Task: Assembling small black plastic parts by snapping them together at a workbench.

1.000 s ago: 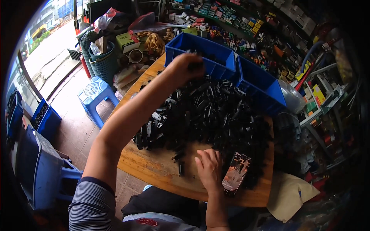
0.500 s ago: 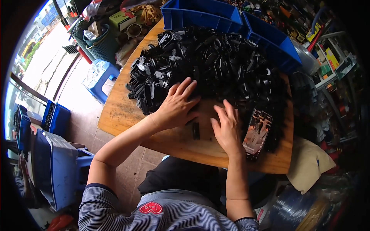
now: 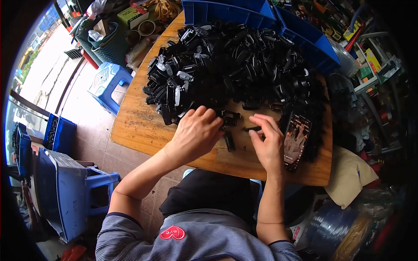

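1. Two hands have drawn back from the big heap of small black plastic clips (image 3: 244, 65) to the bare front of the round wooden desk (image 3: 135, 126).
2. Left hand (image 3: 196, 132), loosely curled, now covers one clip at the heap's edge.
3. Right hand (image 3: 267, 141) pinches a thin black piece (image 3: 252, 128) between its fingertips, beside the lit phone (image 3: 297, 140); sorting single pieces seems underway.

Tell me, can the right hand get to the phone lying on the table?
Probably yes. The right hand rests on the wooden table just left of the phone, with nothing between them. Black plastic parts crowd the phone's far side only.
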The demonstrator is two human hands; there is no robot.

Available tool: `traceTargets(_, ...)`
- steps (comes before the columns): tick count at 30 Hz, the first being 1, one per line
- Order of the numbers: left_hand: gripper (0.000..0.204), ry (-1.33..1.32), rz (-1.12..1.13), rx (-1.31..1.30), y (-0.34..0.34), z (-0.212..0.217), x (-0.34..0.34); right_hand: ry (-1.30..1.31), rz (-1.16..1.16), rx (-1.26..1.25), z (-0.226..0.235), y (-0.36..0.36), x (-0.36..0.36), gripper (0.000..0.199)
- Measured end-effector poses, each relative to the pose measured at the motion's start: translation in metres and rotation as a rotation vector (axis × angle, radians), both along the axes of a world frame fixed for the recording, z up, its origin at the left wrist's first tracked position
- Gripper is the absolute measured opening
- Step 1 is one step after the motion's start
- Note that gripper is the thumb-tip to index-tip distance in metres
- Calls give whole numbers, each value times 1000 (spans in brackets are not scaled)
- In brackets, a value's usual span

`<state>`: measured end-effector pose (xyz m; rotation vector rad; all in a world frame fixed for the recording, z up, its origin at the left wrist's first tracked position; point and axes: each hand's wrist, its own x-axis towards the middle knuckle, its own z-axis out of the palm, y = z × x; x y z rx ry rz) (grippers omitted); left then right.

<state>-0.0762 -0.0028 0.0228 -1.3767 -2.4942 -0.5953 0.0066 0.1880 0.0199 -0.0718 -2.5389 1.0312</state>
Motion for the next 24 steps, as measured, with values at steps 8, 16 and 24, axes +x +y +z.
traceTargets(8,28,-141,78,154,-11,-9,10,115,-17,217,-15,-5,15,23)
traceTargets(16,31,-695,-144,452,1,-12,39,68,49,-849,-4,-23,25,52)
traceTargets(24,31,-778,-211,545,5,-16,46,46,230,-1477,-17,-29,37,35)
